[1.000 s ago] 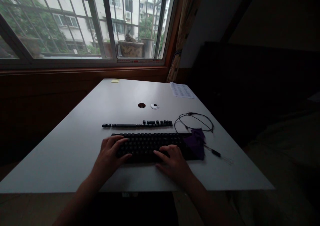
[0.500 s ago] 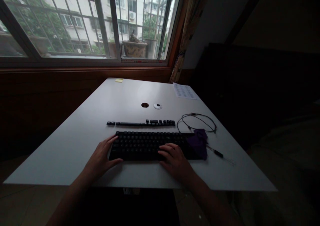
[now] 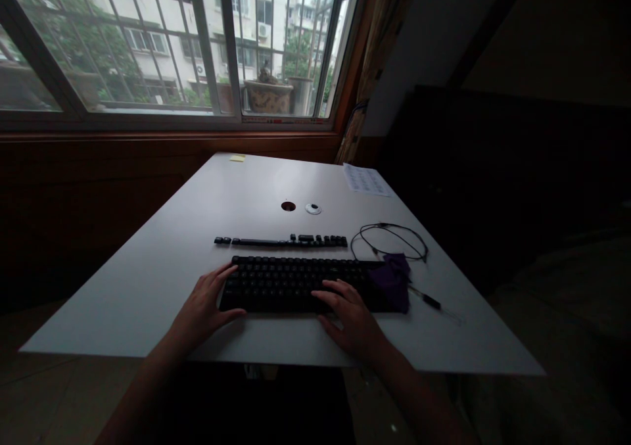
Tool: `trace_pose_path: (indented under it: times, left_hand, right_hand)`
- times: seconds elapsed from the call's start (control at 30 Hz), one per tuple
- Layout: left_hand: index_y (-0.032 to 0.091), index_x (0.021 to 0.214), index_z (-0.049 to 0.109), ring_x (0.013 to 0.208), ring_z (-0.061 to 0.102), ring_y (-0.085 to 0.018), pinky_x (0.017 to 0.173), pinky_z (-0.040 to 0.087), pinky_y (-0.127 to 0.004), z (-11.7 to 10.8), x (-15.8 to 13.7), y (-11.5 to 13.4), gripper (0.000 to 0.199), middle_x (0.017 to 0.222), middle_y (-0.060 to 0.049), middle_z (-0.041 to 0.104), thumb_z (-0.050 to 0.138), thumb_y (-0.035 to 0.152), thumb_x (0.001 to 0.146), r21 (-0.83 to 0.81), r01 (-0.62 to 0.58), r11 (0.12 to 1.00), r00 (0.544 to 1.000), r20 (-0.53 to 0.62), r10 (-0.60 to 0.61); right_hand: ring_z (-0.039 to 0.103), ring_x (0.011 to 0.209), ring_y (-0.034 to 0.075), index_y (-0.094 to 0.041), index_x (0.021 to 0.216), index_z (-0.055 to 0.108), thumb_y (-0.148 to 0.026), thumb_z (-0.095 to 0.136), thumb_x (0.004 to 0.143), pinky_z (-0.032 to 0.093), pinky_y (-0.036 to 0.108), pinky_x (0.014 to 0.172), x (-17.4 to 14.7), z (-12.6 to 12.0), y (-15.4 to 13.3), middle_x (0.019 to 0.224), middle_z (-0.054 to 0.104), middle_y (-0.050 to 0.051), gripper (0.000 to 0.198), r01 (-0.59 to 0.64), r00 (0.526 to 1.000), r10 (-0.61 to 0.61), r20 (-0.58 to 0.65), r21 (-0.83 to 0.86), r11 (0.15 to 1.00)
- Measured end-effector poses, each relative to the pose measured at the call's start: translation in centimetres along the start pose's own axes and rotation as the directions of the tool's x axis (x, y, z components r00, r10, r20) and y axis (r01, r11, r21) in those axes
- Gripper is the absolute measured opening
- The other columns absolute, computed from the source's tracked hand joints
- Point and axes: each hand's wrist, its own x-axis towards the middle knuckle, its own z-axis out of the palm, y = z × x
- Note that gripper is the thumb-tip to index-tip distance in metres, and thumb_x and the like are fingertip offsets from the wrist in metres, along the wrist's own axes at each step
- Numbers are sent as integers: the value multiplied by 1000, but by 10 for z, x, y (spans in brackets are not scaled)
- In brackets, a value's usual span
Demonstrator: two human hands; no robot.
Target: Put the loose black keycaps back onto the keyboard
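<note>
Two spread hands [image 3: 200,305] [image 3: 353,319] meet the keyboard [image 3: 276,284], its long axis running left-right.

The left hand [image 3: 203,302], a second ago over the leftmost keys, now brackets the left end of the black computer keyboard [image 3: 276,284], fingertips near its rear corner, thumb at its front edge. The right hand's [image 3: 353,319] fingers spread slightly wider than half a second ago.
</note>
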Motion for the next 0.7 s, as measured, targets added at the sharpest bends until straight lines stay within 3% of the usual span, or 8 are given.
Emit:
trace_pose_path:
  times: [0.1,0.2,0.37,0.47,0.6,0.7]
  left_hand:
    - [33,153,37,135,51,-36,107,47,-60,-1,0,1,88,154,-13,48,83,37,78,-9,1,1000,1000,-3,-1]
    - [33,153,38,134,51,-36,107,47,-61,0,0,0,87,153,-12,48,83,39,79,-21,4,1000,1000,1,-4]
    - [34,153,37,135,51,-36,107,47,-61,1,-1,0,82,153,-12,49,79,44,83,-29,15,999,1000,-6,-15]
    - [34,152,37,134,52,-35,108,46,-60,1,-1,0,77,152,-11,50,75,48,86,-31,19,999,1000,-16,-20]
    - [32,151,39,134,52,-34,108,46,-59,1,-2,-1,72,150,-11,51,72,47,89,-35,26,999,999,-22,-27]
    - [32,151,38,134,52,-34,108,46,-59,1,-2,-1,71,149,-11,52,71,46,89,-48,22,999,999,-25,-23]
  right_hand:
    - [55,132,26,-26,131,59,-18,61,91,46,55,113,-2,-2,-1,133,64,11,41,-50,999,50,-1,48,998]
    - [51,136,27,-25,138,55,-20,60,92,43,57,114,-3,-2,1,140,58,12,47,-87,996,87,18,56,995]
    - [52,135,27,-26,130,59,-21,59,92,41,56,117,-3,-2,2,131,64,10,38,-60,998,59,6,92,994]
    - [50,138,28,-26,136,56,-24,60,93,41,56,116,-2,-4,1,140,58,11,44,-95,995,95,5,69,993]
    - [50,137,27,-26,130,58,-22,59,93,39,58,118,-2,-5,1,134,62,10,37,-55,998,54,20,90,994]
    - [48,139,28,-26,134,57,-23,58,94,41,57,116,-3,-4,1,141,57,12,40,-88,996,88,5,69,994]
